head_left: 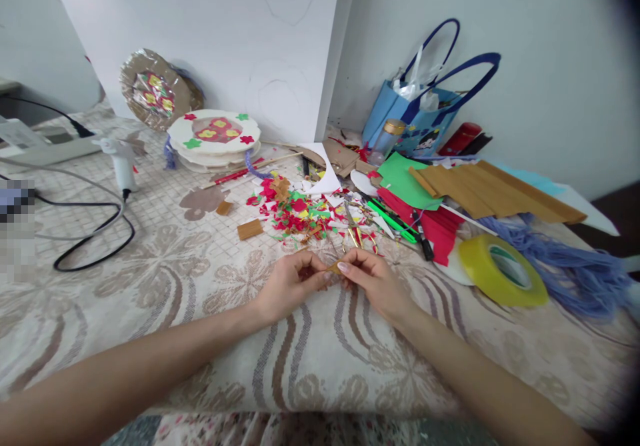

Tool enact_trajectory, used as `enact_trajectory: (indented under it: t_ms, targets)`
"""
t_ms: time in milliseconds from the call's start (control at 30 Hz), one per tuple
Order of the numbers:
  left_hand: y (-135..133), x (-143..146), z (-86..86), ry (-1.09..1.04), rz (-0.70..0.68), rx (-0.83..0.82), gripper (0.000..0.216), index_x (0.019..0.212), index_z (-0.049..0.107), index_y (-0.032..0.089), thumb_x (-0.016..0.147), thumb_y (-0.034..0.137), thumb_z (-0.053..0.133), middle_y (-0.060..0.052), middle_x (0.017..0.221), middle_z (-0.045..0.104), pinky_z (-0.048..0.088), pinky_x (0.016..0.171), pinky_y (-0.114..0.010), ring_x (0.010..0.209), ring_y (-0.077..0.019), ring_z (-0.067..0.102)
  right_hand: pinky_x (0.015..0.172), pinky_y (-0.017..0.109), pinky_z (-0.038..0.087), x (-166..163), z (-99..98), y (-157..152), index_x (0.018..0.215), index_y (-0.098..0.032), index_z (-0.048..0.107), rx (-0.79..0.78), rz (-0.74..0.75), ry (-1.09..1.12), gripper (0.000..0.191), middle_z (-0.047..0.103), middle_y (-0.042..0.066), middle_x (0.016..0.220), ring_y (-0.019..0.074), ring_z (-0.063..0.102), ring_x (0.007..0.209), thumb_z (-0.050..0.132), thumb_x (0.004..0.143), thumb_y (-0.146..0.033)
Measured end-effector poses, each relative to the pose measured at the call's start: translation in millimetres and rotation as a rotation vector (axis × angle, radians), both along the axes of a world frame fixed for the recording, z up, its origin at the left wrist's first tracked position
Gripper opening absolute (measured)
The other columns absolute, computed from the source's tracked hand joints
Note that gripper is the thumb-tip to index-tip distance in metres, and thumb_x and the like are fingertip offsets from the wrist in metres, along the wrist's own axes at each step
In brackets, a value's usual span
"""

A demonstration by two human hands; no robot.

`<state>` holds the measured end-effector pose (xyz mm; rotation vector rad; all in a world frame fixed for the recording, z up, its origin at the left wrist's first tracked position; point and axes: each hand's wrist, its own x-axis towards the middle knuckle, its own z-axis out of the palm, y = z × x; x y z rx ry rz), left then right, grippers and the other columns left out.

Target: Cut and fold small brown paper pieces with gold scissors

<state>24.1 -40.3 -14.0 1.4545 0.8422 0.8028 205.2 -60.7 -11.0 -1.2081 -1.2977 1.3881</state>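
Note:
Between the fingertips of my left hand (295, 281) and my right hand (374, 279) is a small piece of brown crepe paper (334, 268). Both hands pinch it, thumbs on top, low over the patterned tablecloth near the table's front. Fingers cover most of the piece. Just beyond them lies a heap of coloured paper scraps (300, 216), with gold-handled scissors (354, 233) beside it. To the left of the heap rest a brown paper rectangle (250, 229) and a smaller brown piece (225, 208).
A white glue gun (121, 165) with cables stands at left. Behind are a decorated round white box (185, 133) and a blue bag (385, 109). At right lie yellow tape (475, 266), a brown crepe sheet (480, 189), green paper (405, 179) and purple yarn (560, 266).

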Motion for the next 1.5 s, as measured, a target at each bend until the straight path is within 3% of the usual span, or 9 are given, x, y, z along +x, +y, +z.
enact_trajectory:
  t_ms: [233, 967, 1133, 1333, 1500]
  targets:
    - [1.6, 0.3, -1.0, 0.016, -0.021, -0.006, 0.021, 0.079, 0.059, 0.013, 0.074, 0.031, 0.065, -0.003, 0.075, 0.061, 0.046, 0.064, -0.025, 0.069, -0.0126, 0.055, 0.055, 0.023, 0.038, 0.6, 2.9, -0.6, 0.071, -0.019, 0.054, 0.048, 0.033, -0.085, 0.017, 0.05, -0.004, 0.062, 0.0108, 0.047, 0.057, 0.061, 0.081, -0.032]
    - [1.5, 0.9, 0.1, 0.034, -0.037, -0.009, 0.024, 0.076, 0.058, 0.013, 0.08, 0.036, 0.057, -0.001, 0.067, 0.058, 0.045, 0.06, -0.024, 0.062, -0.0111, 0.053, 0.056, 0.024, 0.04, 0.3, 1.9, -0.3, 0.073, -0.019, 0.055, 0.036, 0.072, -0.106, 0.018, 0.052, -0.003, 0.064, 0.0115, 0.049, 0.058, 0.061, 0.08, -0.034]
    - [2.3, 0.9, -0.9, 0.019, -0.044, 0.008, 0.022, 0.078, 0.059, 0.013, 0.078, 0.034, 0.061, -0.001, 0.07, 0.058, 0.044, 0.06, -0.023, 0.064, -0.0107, 0.053, 0.056, 0.024, 0.04, -0.1, 0.1, -0.5, 0.073, -0.019, 0.055, 0.025, 0.075, -0.082, 0.018, 0.053, -0.003, 0.064, 0.0114, 0.05, 0.058, 0.062, 0.08, -0.035]
    - [4.8, -0.4, -0.5, -0.015, -0.04, -0.059, 0.025, 0.076, 0.057, 0.013, 0.079, 0.037, 0.059, -0.001, 0.065, 0.058, 0.045, 0.059, -0.024, 0.06, -0.0103, 0.053, 0.056, 0.026, 0.042, -0.9, -4.7, -0.2, 0.079, -0.021, 0.06, -0.041, 0.011, 0.055, 0.031, 0.057, -0.001, 0.065, 0.0136, 0.052, 0.057, 0.048, 0.086, -0.049]
    - [6.3, -0.5, -0.6, -0.03, -0.038, -0.086, 0.025, 0.075, 0.056, 0.013, 0.078, 0.038, 0.059, 0.0, 0.064, 0.057, 0.045, 0.059, -0.024, 0.059, -0.0101, 0.053, 0.055, 0.026, 0.041, 1.3, -3.2, 1.8, 0.079, -0.02, 0.06, -0.053, 0.037, 0.057, 0.031, 0.057, 0.0, 0.067, 0.0133, 0.052, 0.058, 0.051, 0.084, -0.05]
